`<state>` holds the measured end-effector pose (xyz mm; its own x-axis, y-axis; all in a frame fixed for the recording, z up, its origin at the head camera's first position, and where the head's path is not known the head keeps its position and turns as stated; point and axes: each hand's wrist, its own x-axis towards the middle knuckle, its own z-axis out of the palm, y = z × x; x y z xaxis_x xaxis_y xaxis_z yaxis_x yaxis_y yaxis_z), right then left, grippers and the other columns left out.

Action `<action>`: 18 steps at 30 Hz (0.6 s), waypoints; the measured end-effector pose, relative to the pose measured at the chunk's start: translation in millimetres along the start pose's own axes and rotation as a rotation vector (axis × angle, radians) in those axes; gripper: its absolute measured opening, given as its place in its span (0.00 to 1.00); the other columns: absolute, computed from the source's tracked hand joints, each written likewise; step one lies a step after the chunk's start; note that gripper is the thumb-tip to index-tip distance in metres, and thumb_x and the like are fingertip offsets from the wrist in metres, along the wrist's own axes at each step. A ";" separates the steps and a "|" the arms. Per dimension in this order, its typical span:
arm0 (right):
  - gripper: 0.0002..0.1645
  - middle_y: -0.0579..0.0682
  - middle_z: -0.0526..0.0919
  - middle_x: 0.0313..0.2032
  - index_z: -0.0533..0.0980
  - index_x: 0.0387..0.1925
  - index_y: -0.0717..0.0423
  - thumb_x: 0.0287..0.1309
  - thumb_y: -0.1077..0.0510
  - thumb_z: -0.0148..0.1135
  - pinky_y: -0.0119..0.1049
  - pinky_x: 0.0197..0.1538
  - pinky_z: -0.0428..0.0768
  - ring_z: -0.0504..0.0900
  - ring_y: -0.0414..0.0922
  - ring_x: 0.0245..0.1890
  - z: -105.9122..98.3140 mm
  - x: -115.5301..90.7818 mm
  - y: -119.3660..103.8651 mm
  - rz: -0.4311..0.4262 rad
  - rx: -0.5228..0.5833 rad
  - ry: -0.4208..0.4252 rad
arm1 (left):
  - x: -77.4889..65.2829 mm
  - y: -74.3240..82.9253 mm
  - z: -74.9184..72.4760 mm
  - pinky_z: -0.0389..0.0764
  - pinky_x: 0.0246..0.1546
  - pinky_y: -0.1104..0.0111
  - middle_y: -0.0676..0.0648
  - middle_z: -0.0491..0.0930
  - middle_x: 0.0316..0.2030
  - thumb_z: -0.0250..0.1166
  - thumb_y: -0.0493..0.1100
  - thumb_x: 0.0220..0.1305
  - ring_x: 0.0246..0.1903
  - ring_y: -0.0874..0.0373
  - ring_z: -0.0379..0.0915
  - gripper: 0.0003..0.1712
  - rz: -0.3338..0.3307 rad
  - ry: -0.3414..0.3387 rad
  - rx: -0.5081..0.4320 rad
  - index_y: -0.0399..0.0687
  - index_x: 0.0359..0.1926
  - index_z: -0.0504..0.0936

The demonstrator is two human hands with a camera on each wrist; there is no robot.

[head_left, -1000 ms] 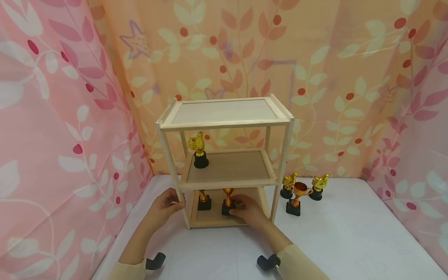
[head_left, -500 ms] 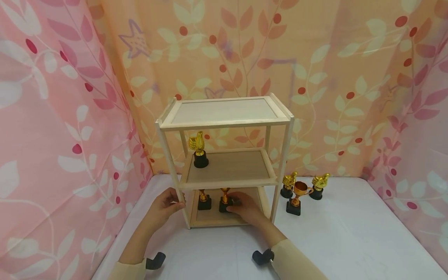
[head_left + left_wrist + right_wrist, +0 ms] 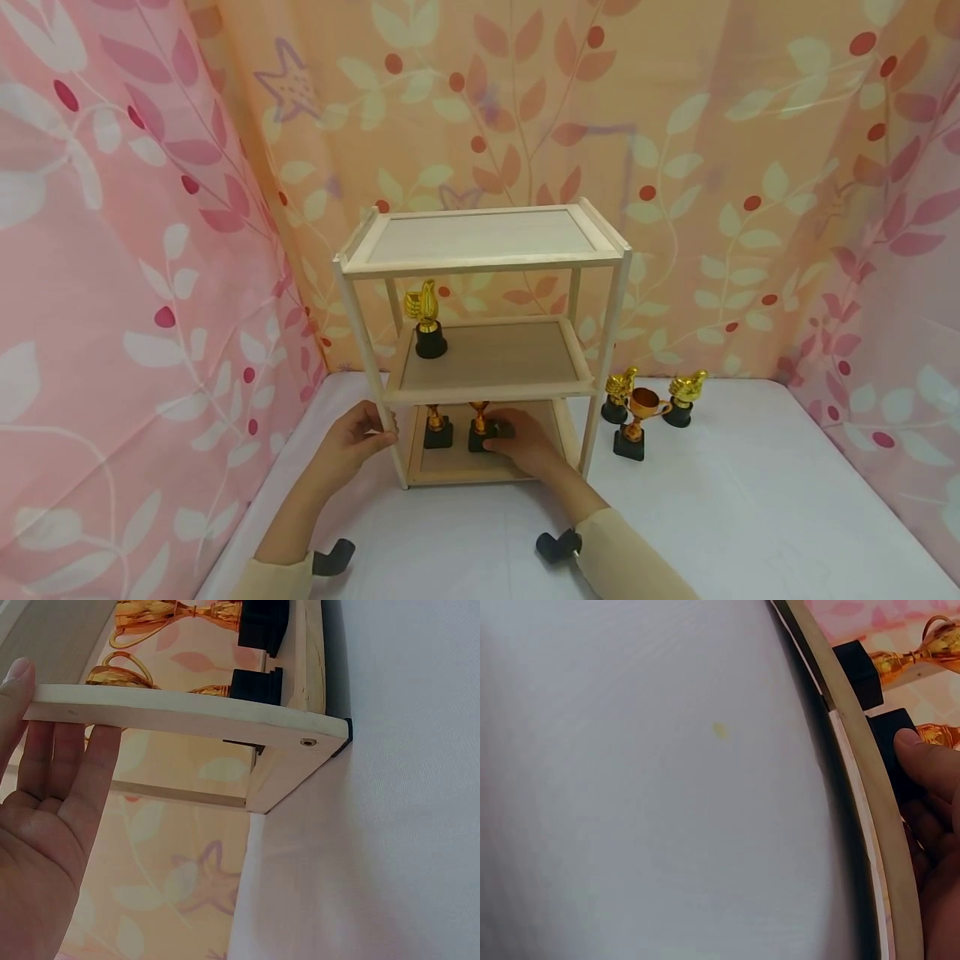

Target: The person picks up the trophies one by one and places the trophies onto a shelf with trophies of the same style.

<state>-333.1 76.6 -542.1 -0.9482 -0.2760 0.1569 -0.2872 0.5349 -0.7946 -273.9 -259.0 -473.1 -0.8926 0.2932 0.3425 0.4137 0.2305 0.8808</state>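
A three-tier wooden shelf [image 3: 480, 268] stands on the white table. My left hand [image 3: 356, 442] grips its front left post [image 3: 187, 710], thumb on one side and fingers on the other. On the bottom tier my right hand [image 3: 527, 442] holds a gold trophy cup [image 3: 480, 429] by its black base [image 3: 898, 742], the thumb pressed on the base. The cup's top is hidden behind the middle tier in the head view. Left of it on the same tier stands another trophy cup [image 3: 437, 429]. A gold thumbs-up trophy [image 3: 429, 321] stands at the left of the middle tier.
Right of the shelf, on the white table [image 3: 750, 500], stand a trophy cup [image 3: 637, 421] and two thumbs-up trophies, one behind it [image 3: 618, 393] and one farther right [image 3: 684, 398]. Floral curtains [image 3: 712, 183] enclose the back and both sides.
My right hand has shifted the trophy cup slightly left and back on the bottom tier, closer to the other cup. The left hand stays on the post.
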 end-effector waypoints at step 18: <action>0.30 0.50 0.81 0.61 0.80 0.60 0.49 0.56 0.52 0.76 0.54 0.71 0.67 0.74 0.54 0.67 4.2 9.6 2.3 -0.066 -0.040 0.021 | 0.1 0.6 -0.7 0.84 0.47 0.70 0.37 0.80 0.42 0.70 0.37 0.66 0.43 0.55 0.81 0.14 -0.013 -0.001 0.012 0.37 0.48 0.75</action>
<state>-342.3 71.8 -545.0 -0.9294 -0.2957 0.2210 -0.3544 0.5473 -0.7582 -273.8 -259.5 -472.3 -0.8977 0.2909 0.3309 0.4043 0.2456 0.8810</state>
